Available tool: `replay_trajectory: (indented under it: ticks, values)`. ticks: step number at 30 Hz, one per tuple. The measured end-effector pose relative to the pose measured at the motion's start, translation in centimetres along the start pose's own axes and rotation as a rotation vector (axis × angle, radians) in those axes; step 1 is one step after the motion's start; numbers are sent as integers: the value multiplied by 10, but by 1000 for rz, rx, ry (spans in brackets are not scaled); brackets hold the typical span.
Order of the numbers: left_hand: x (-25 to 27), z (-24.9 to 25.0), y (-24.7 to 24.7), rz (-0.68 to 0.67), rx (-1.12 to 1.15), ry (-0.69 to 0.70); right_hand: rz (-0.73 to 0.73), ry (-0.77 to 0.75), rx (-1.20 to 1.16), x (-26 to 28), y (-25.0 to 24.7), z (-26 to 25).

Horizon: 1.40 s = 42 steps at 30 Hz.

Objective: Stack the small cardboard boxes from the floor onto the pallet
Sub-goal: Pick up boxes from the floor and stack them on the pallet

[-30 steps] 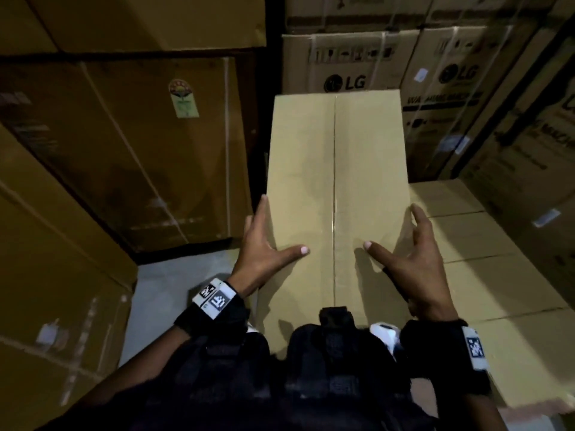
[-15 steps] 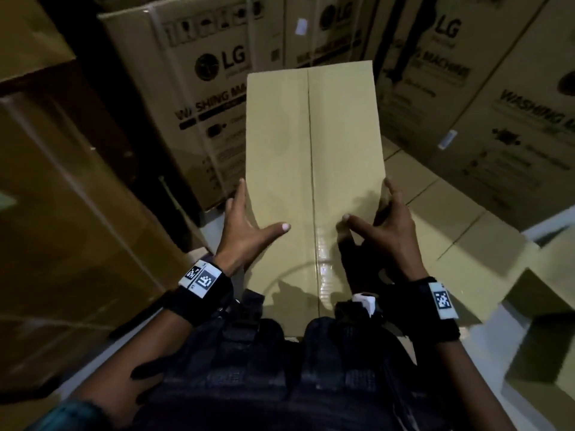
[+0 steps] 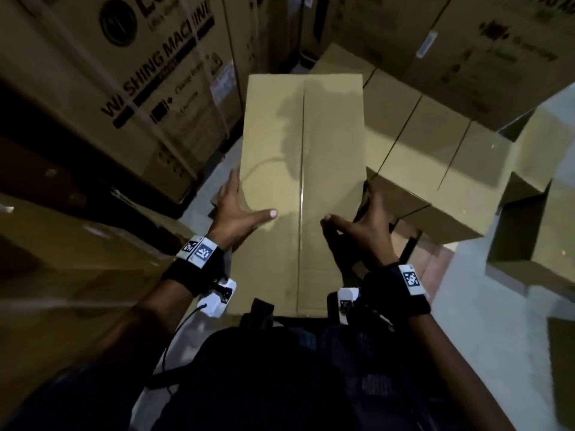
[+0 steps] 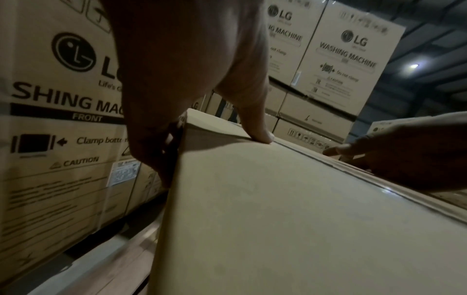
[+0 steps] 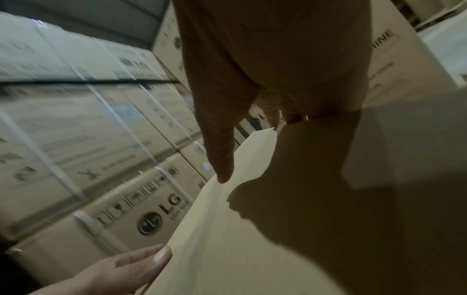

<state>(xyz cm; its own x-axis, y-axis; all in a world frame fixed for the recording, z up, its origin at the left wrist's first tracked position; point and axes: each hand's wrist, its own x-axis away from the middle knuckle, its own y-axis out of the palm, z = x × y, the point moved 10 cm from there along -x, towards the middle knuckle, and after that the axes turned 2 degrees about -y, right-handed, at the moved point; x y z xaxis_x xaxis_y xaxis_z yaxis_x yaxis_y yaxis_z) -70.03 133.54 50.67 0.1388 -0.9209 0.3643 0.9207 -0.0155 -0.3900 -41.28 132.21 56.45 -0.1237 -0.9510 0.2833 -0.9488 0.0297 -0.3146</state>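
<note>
I carry a long plain cardboard box lengthwise in front of my chest, its taped seam running away from me. My left hand grips its left edge, thumb on top and fingers down the side; the left wrist view shows the left hand on the box. My right hand grips the right edge the same way, and in the right wrist view the right hand has its thumb on the box. A row of small boxes lies stacked just right of the carried box.
Tall LG washing-machine cartons wall the left and back, with more cartons at the back right. An open-flapped box stands at the right on the pale floor. Reddish wooden planks show below the stacked row.
My view has swung right while I carry the box. The LG cartons slid left and the stacked row came closer on the right. Both hands keep the same grip.
</note>
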Motion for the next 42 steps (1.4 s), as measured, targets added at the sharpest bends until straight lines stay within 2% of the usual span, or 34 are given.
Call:
replay_trajectory:
  ticks: [2, 5, 8, 11, 19, 23, 26, 32, 37, 42]
  values:
    - [-19, -11, 2, -13, 11, 5, -23, 47, -19, -12, 16, 11]
    - [-44, -39, 10, -1, -73, -73, -51, 109, -80, -39, 35, 40]
    - [-77, -70, 19, 15, -144, -166, -24, 177, -123, -81, 52, 87]
    - [-112, -108, 37, 4, -181, -183, -10, 236, -150, -120, 72, 136]
    - [-223, -222, 103, -10, -144, -196, 48, 285, -186, -213, 120, 267]
    - [-268, -291, 122, -22, -168, -283, 63, 320, -202, -233, 137, 319]
    - [-298, -334, 130, -40, -217, -274, 52, 343, -226, -246, 153, 353]
    - [-315, -351, 139, -62, -320, -229, 44, 310, -168, -259, 173, 395]
    - [-317, -378, 150, -79, -263, -211, 41, 274, -63, -259, 186, 416]
    - [-327, -357, 147, -26, -190, -151, 47, 264, -50, -267, 190, 420]
